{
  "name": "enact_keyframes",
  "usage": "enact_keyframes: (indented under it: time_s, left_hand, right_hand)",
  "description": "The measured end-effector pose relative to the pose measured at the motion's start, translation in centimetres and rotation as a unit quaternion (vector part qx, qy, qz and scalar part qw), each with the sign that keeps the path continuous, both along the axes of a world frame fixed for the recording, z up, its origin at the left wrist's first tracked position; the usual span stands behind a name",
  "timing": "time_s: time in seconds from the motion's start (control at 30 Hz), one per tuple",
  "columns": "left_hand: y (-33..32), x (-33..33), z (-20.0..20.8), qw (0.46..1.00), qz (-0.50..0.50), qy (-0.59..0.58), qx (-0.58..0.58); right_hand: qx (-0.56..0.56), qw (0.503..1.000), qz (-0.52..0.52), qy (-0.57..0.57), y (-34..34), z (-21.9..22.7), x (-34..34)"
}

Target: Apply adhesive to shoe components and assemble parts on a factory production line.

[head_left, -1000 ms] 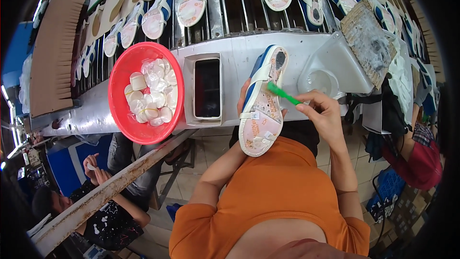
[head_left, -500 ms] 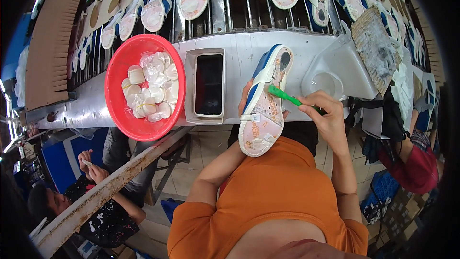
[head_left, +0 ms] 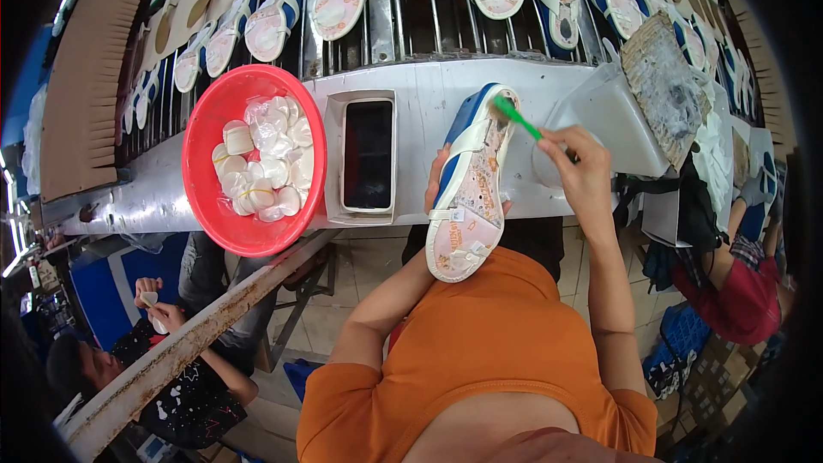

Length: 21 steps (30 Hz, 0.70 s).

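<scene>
My left hand (head_left: 435, 178) is closed around a white and blue sandal (head_left: 470, 193) from below, with most of its fingers hidden behind the sole. The sandal is tilted up at the table's near edge, its patterned insole facing me and its heel end pointing away. Pinched in my right hand (head_left: 585, 170) is a green brush (head_left: 526, 123). The brush's tip touches the dark patch at the sandal's heel end. A whitish translucent container (head_left: 600, 116) lies tipped just beyond my right hand, its lower part partly hidden by that hand.
Left on the metal table (head_left: 514, 73) are a red basin (head_left: 193, 154) of white round pads and a white box (head_left: 334, 133) holding a dark phone-like slab. Behind, sandals (head_left: 339, 10) line a roller conveyor (head_left: 411, 17). A rough block (head_left: 660, 77) stands right. Co-workers sit at both sides.
My right hand has carried the brush up the sandal, from its middle to the heel end. The left hand keeps the sandal in nearly the same place. The view has shifted slightly.
</scene>
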<state>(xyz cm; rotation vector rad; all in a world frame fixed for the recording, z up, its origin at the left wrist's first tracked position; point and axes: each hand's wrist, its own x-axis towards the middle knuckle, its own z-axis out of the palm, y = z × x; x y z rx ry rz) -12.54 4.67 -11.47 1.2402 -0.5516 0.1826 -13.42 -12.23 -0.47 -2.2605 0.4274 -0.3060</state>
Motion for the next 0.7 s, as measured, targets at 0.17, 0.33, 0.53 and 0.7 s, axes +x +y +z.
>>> enact_keyframes:
  time_s: [0.17,0.33,0.53,0.7]
  left_hand:
    - [2.0,0.0,2.6,0.81,-0.266,0.413,-0.321]
    - [0.5,0.1,-1.2,0.983,-0.088,0.138,-0.079]
    - [1.6,0.5,1.3,0.91,-0.191,0.33,-0.163]
    - [0.4,0.6,-0.1,0.997,-0.017,-0.033,-0.067]
  right_hand:
    - [-0.025,1.0,-0.017,-0.003,1.1,0.3,-0.4]
    - [-0.052,0.998,-0.024,-0.034,1.0,0.0,-0.4]
    - [0.088,0.996,-0.006,0.024,-0.3,-1.3,-0.6]
    - [0.246,0.962,0.063,0.099,-0.5,-0.9,-2.3]
